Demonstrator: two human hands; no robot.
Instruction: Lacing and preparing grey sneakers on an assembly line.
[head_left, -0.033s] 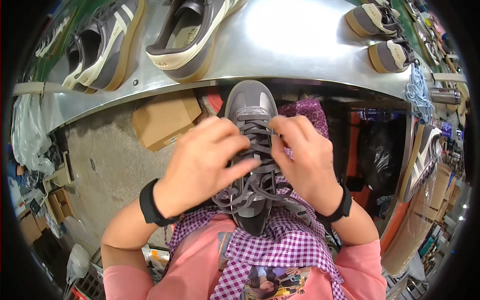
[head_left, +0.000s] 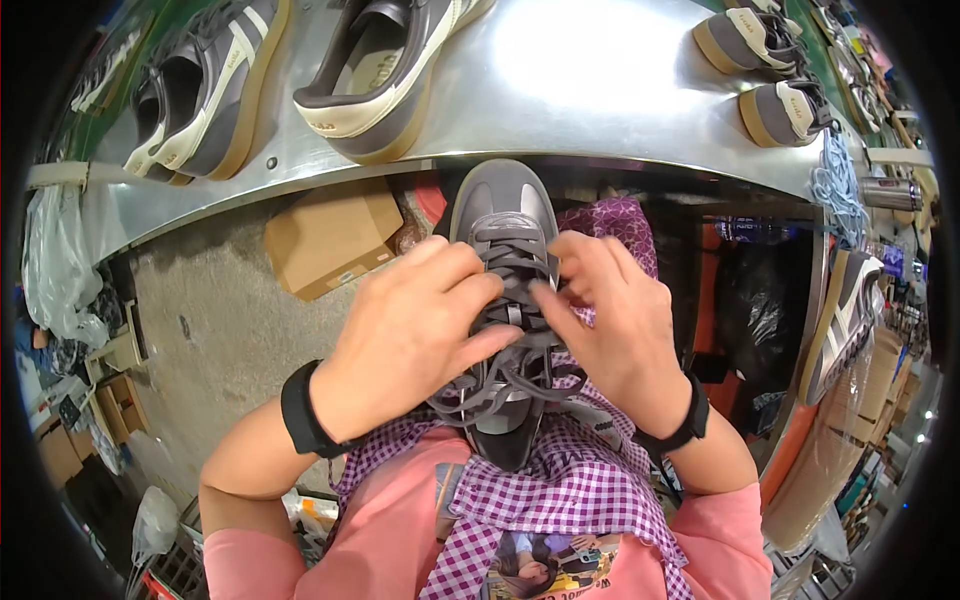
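Left hand (head_left: 405,318) and right hand (head_left: 628,318) curl over laces (head_left: 508,248) on the grey sneaker (head_left: 505,198); can't tell if they're pinching. I'd snug rows evenly.

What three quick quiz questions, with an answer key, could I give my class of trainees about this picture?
1. True or false: the toe of the shoe between the left hand and the right hand points toward the metal table.

2. Which of these is being worn? (a) white gloves (b) black wristbands (c) long blue sleeves

3. Fill in the missing colour: the checked cloth below the shoe is ____ and white.

Key: 1. True. 2. b. 3. Purple.
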